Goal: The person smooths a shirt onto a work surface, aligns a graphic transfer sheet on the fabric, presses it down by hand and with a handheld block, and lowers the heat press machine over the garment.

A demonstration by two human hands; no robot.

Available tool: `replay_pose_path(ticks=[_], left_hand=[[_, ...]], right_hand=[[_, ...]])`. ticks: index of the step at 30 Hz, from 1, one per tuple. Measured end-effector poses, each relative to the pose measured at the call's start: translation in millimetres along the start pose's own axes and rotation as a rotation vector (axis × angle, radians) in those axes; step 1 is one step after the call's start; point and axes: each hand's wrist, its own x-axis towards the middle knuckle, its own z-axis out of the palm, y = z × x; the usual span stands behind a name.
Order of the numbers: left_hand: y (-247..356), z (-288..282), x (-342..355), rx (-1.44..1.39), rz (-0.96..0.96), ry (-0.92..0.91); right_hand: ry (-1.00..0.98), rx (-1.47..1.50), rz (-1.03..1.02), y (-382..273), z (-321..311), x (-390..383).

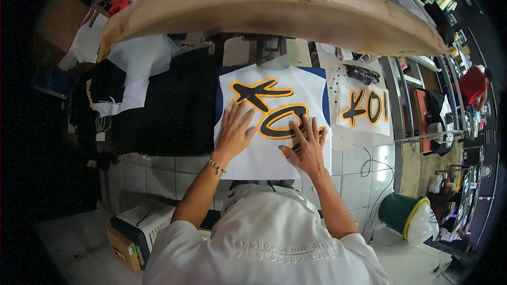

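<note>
Spread out before me is a white fabric panel (248,153), cut like a shirt piece. Large black letters edged in orange (285,121) run slantwise across it. Beneath the panel a dark blue board (317,72) shows at the top corners and sides. My left hand (235,129) rests flat on the panel's left half, fingers stretched, just below the upper letter. My right hand (308,145) lies with fingers spread over the lower right lettering and hides part of it. Neither hand grips anything.
A wide, tape-patched brown curved piece (274,8) spans the far side above the work. Black cloth (174,105) covers the left. At right lies a white sheet (364,108) with similar lettering. A green bin (396,214) stands lower right; a person in red (471,88) is far right.
</note>
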Motion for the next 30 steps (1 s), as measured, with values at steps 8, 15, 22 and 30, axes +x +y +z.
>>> replay_pose_path(ticks=[8,15,22,30], left_hand=[[-4.8,5.2,0.8,0.015,-0.043,0.008],[-7.7,5.8,2.0,0.004,-0.061,0.022],[-10.9,3.9,-0.8,-0.034,-0.05,-0.004],[-16.8,-1.6,-14.4,-0.027,-0.126,0.211]], right_hand=[[-0.08,-0.058,-0.016,-1.4,10.7,13.4],[-0.104,-0.05,-0.009,-5.4,6.8,19.6],[-0.103,-0.062,-0.01,-4.4,8.2,14.7],[0.023,0.026,0.006,-6.2,-3.0,10.5]])
